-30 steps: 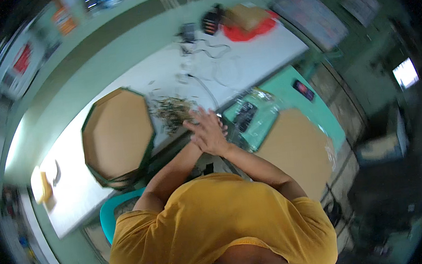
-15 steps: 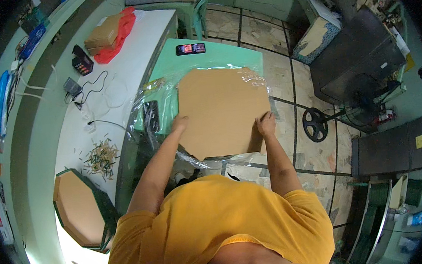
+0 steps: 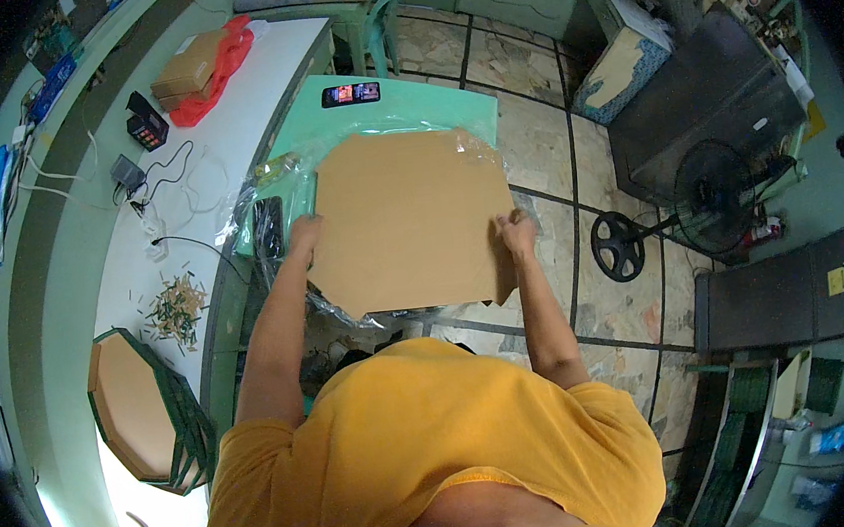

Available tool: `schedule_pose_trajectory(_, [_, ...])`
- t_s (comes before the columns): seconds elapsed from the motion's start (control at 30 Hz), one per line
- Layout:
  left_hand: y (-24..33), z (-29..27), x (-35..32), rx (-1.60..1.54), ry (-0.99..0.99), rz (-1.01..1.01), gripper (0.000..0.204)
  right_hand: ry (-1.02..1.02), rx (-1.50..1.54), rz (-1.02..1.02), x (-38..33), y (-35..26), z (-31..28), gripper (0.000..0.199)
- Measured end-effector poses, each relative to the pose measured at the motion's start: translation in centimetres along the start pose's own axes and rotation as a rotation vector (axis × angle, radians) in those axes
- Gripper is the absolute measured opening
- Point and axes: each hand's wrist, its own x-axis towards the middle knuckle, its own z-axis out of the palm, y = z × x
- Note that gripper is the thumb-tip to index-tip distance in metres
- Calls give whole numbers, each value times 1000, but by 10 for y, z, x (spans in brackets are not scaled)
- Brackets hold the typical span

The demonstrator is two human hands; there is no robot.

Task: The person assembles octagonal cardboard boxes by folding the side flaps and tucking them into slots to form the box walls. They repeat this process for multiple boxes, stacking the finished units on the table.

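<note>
A large flat sheet of brown cardboard (image 3: 409, 224) with cut-off corners lies over a green table, just in front of me. My left hand (image 3: 306, 235) is closed on its left edge. At the right edge my right hand (image 3: 515, 230) grips the sheet, fingers bent over the rim near the lower right corner. Clear plastic wrap (image 3: 283, 170) spreads under and around the sheet, bunched at its left side. A dark oblong object (image 3: 267, 229) lies beneath the plastic, close to my left hand.
A phone with a lit screen (image 3: 351, 94) rests on the green table (image 3: 429, 112). On the white counter (image 3: 269, 66) at left are a pile of small strips (image 3: 175, 310), octagonal green-edged trays (image 3: 139, 409), cables and a cardboard box (image 3: 189, 68). A standing fan (image 3: 712, 198) occupies the right.
The whole view has shifted, so the table and counter appear farther left. Both hands remain at the cardboard's sides, and its lower right corner now looks bent down.
</note>
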Motion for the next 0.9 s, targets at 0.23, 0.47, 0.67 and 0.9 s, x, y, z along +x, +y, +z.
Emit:
schedule_pose_trajectory(0.23, [8,-54,-30,-702,-357,-127,31,-580,764,268,-6,14,-53,46])
schedule_pose_trajectory(0.47, [42,-92,-67,-852,-613,131,48,-1004,1088,-41,-14,-14,-95,49])
schedule_pose_trajectory(0.67, [120,-84,-69,-849,-347,227,49,-124,634,-368,10,-94,-90,50])
schedule_pose_trajectory(0.9, [205,-20,-121,-648,418,706,64,673,325,-494,-43,-153,-91,67])
